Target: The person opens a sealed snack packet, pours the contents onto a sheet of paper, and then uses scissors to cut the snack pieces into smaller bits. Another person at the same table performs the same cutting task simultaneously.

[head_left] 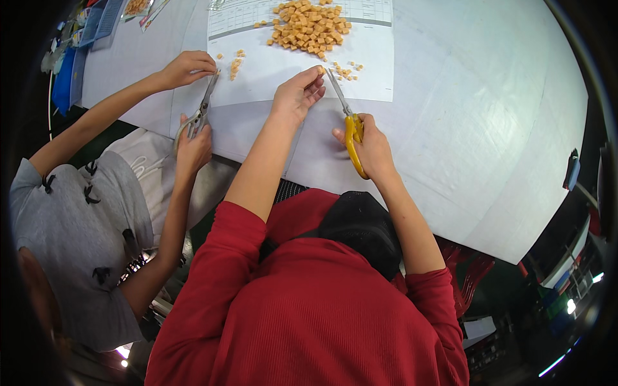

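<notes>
Big white table [463, 141], co-worker in grey [84, 212] at left. Paper sheet [364, 48] on it w/ an orange cube pile [309, 27]. Blue basket [108, 20] far left, contents hard 2 make out tbh; clear bag [136, 7] nearby has orange bits, partly cut off. Yellow scissors [351, 134]: R hand [376, 151] fingers wrapped round handles, blades slightly apart. L hand [297, 96] pinching 1 orange piece [322, 70] b/w fingertips, over the paper.
</notes>
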`<state>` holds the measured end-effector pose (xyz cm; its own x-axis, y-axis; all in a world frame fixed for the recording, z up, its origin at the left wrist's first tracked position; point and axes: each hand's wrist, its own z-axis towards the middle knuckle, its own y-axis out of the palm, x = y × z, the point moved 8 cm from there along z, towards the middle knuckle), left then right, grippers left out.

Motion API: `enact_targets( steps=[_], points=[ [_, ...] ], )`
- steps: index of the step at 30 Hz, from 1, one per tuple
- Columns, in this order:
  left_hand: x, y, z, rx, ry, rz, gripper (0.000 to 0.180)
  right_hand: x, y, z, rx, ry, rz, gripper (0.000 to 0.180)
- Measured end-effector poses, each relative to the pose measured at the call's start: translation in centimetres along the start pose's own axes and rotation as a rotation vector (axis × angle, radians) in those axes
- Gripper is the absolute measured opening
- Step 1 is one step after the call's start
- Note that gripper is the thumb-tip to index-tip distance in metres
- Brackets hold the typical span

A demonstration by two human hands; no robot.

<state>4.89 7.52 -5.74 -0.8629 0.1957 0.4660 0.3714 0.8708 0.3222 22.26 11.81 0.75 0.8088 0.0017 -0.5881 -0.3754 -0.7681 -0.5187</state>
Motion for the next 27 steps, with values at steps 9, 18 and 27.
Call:
enact_targets(
  steps=[9, 18, 27],
  points=[
    [0.06, -0.29, 0.42, -0.043, 0.03, 0.015, 0.018, -0.93, -0.21, -0.27, 0.023, -0.077, -0.053, 0.07],
    [-0.49, -0.16, 0.19, -0.045, 0.009, 0.005, 0.02, -0.8, -0.16, 0.02, 0.025, -0.063, -0.063, 0.068],
    [-0.76, 0.16, -0.36, 0.003, 0.011, 0.136, 0.019, -0.54, -0.21, 0.18, 0.062, -0.046, -0.115, 0.065]
  ],
)
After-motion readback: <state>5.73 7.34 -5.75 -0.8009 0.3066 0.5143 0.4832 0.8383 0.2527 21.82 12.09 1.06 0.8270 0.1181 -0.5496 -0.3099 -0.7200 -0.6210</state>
